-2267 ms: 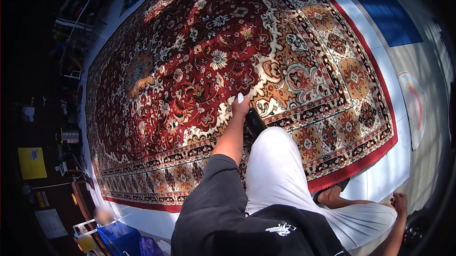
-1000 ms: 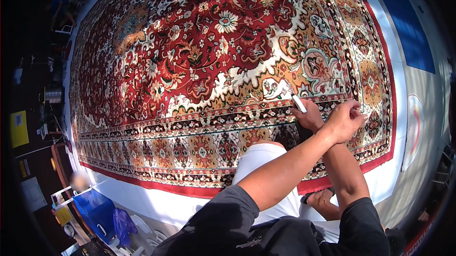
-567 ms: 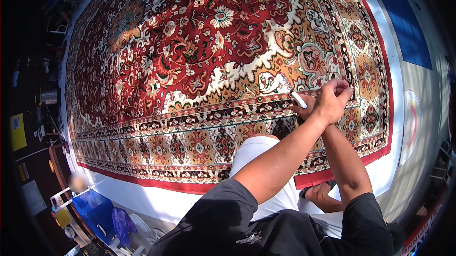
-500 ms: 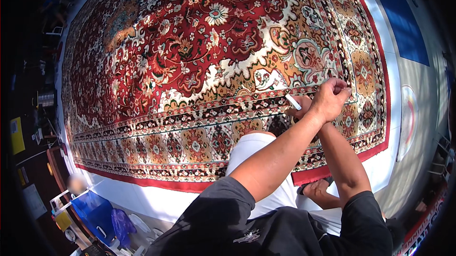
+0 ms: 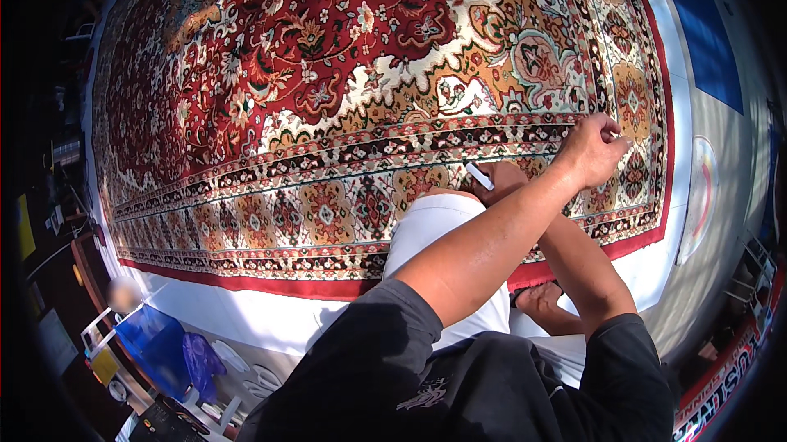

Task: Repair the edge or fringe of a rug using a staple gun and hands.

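Note:
My forearms cross over the border of a large red patterned carpet (image 5: 328, 143), the left above the right. My left hand (image 5: 597, 151) hovers over the border at the right, with thumb and fingers pinched together. A tiny pale bit shows at its fingertips, too small to name. My right hand (image 5: 502, 180) lies further left, just past my knee and partly behind my left forearm. Closed in it is a short white stick-like object (image 5: 479, 176), one end poking out toward the left; its other end is hidden in the fingers.
White sheeting (image 5: 270, 315) lies under the carpet's red edge. A blue strip (image 5: 697, 24) runs along the far right, near a pale oval mat (image 5: 699, 196). At lower left stand a blue container (image 5: 156, 344) and a purple plastic bag (image 5: 201, 364). My bare foot (image 5: 543, 307) rests by the near edge.
My hands have drawn apart: the left went right along the border, the right went left with the white stick-like object. The view has shifted, so the carpet sits higher in it.

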A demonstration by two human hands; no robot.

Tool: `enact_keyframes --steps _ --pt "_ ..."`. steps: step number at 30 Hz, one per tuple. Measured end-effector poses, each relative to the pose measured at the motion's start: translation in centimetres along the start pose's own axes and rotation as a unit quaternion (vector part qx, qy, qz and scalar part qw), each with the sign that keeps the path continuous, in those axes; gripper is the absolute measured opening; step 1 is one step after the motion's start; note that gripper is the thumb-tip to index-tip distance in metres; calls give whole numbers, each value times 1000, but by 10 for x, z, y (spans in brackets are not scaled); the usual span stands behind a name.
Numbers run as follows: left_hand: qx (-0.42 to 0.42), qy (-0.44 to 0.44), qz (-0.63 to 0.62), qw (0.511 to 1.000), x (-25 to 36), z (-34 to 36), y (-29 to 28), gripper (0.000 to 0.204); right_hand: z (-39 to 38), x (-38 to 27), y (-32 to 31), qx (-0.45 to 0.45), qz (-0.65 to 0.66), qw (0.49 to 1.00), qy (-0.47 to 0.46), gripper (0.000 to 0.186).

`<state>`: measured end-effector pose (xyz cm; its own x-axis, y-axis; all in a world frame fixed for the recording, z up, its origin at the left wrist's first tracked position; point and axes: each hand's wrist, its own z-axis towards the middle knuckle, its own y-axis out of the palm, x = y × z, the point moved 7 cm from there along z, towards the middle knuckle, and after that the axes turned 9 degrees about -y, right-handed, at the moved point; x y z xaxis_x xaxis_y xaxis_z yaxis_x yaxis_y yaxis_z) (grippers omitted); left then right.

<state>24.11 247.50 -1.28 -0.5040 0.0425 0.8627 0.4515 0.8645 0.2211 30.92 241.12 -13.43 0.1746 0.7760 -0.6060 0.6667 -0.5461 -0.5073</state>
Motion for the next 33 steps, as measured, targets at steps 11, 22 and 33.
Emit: enact_keyframes --steps 11,22,33 --pt "6 -10 -9 1000 3 3 -13 35 -26 74 13 140 96 978 -121 36" --pt "-21 -64 -76 995 -4 20 -60 34 -154 100 54 -97 -154 983 -6 49" --pt "-96 -112 -44 988 -33 28 -28 27 -233 120 86 -144 -58 987 28 39"
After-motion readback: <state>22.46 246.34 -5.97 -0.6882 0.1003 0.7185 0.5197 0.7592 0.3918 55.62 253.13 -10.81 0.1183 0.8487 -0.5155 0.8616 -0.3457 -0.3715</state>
